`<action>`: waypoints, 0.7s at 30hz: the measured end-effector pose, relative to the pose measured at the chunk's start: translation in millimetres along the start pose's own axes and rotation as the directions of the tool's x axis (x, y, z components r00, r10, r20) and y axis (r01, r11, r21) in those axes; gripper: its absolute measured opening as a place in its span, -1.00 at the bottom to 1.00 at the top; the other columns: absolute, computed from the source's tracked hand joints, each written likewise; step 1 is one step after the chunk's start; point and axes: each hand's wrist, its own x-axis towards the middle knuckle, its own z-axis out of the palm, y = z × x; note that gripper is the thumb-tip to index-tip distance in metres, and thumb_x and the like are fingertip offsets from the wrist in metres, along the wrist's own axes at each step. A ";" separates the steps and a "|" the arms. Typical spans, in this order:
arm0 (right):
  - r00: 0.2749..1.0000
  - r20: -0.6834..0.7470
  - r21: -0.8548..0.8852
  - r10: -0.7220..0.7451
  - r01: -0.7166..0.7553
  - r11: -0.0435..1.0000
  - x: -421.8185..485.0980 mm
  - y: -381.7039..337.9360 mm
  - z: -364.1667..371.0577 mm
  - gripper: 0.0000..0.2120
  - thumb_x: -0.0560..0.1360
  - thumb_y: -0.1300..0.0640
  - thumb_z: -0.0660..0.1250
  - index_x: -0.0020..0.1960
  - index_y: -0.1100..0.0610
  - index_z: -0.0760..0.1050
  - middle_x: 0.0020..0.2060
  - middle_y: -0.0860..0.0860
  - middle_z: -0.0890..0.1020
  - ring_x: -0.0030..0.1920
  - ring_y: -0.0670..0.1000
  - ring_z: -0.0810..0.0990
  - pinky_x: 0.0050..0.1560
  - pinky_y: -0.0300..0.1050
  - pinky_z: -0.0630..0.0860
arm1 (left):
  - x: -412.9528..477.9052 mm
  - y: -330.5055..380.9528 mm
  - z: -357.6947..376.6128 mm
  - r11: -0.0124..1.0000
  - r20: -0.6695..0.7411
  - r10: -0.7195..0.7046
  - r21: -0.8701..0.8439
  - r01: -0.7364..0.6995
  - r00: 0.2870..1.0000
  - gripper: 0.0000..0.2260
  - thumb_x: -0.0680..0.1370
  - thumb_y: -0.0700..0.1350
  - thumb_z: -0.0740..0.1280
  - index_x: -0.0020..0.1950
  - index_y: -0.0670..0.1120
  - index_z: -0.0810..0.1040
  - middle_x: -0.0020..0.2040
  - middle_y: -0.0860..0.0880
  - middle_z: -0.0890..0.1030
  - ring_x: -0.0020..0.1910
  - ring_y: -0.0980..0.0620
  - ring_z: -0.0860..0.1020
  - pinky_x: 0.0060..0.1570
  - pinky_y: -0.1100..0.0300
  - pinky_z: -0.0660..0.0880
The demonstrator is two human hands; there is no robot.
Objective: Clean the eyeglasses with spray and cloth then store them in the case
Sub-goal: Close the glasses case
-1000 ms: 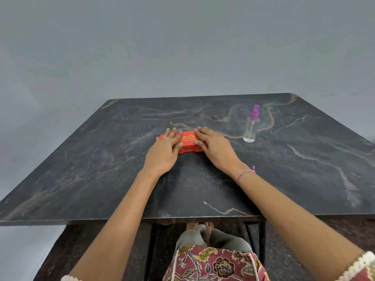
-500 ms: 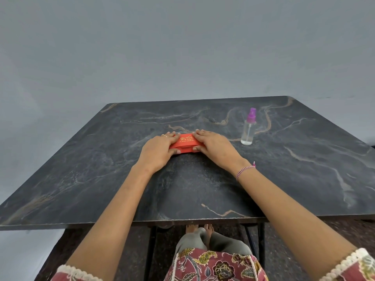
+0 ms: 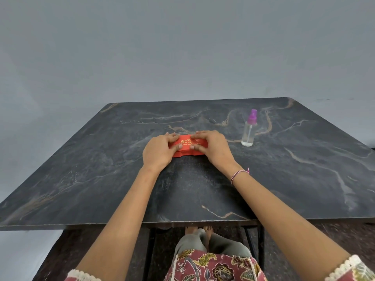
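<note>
Both hands are drawing in over the red case, fingers curling where a second ago they were lying flatter at its ends. Nearest, bare forearms are reaching out across the desk [image 3: 91, 179], a braided bracelet [image 3: 239, 175] circling the right wrist. Further out, the left hand [image 3: 159, 152] and right hand [image 3: 214, 148] are each grasping one end of the case [image 3: 187, 147], fingers hooking over its far edge and thumbs pressing its near face. The case is lying on the desk between both grips, its lid apparently down. Opening it looks to be the step in hand. No eyeglasses or cloth are showing, so they are probably inside. The next move is calling for thumbs prying the lid up while fingers steady the base. Beyond, rightward and well apart from either grip, the spray bottle [image 3: 248, 130] is standing upright.
</note>
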 end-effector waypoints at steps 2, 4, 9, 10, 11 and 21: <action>1.000 0.001 0.012 0.007 -0.007 1.000 0.6 0.6 0.3 -0.64 0.41 0.03 0.44 0.19 0.05 0.57 0.19 0.02 0.57 0.24 0.05 0.44 0.27 -0.09 0.31 | -1.4 -1.4 3.6 1.000 -0.015 0.007 -0.019 -0.007 1.000 -0.63 0.54 0.01 0.32 0.35 0.06 0.45 0.37 0.10 0.45 0.43 0.12 0.30 0.38 0.08 0.25; 1.000 0.025 0.028 0.011 -0.012 1.000 1.2 0.6 0.5 -0.64 0.43 0.05 0.43 0.21 0.04 0.55 0.18 0.03 0.53 0.21 0.05 0.40 0.23 -0.12 0.29 | -2.1 -3.1 7.6 1.000 -0.025 0.010 -0.022 -0.010 1.000 -0.63 0.54 0.01 0.31 0.36 0.07 0.44 0.38 0.10 0.43 0.44 0.12 0.28 0.39 0.04 0.25; 0.998 0.065 0.003 0.012 -0.012 1.000 -0.7 -1.9 3.4 -0.60 0.49 0.08 0.35 0.32 0.06 0.45 0.18 0.05 0.43 0.21 0.07 0.31 0.25 -0.12 0.26 | -3.9 -3.9 12.5 0.999 -0.023 0.025 0.039 -0.024 0.999 -0.64 0.58 0.01 0.25 0.39 0.08 0.40 0.43 0.09 0.37 0.47 0.08 0.22 0.39 -0.01 0.26; 0.998 0.058 -0.009 0.011 -0.010 1.000 -1.6 -3.1 4.4 -0.60 0.50 0.09 0.34 0.33 0.06 0.44 0.18 0.05 0.43 0.20 0.07 0.31 0.24 -0.11 0.27 | -5.1 -2.9 12.7 0.998 -0.020 0.027 0.059 -0.025 0.999 -0.64 0.59 0.01 0.22 0.40 0.08 0.38 0.44 0.09 0.35 0.48 0.07 0.20 0.39 -0.02 0.26; 0.999 0.048 -0.021 0.009 -0.008 1.000 -2.4 -4.2 4.9 -0.59 0.50 0.09 0.34 0.33 0.06 0.43 0.18 0.05 0.42 0.20 0.07 0.31 0.24 -0.10 0.28 | -5.9 -1.5 12.4 0.996 -0.013 0.029 0.079 -0.028 1.000 -0.64 0.60 0.00 0.21 0.41 0.08 0.37 0.45 0.09 0.33 0.49 0.06 0.19 0.39 -0.02 0.26; 0.999 -0.024 0.020 -0.035 0.036 0.999 -8.0 -1.7 -5.8 -0.56 0.52 0.08 0.32 0.37 0.10 0.38 0.27 0.04 0.44 0.33 0.06 0.29 0.32 -0.16 0.19 | -7.3 14.7 1.7 0.985 -0.009 0.029 0.169 -0.027 1.000 -0.61 0.64 0.00 0.09 0.48 0.08 0.23 0.52 0.07 0.18 0.52 0.04 0.08 0.43 0.00 0.22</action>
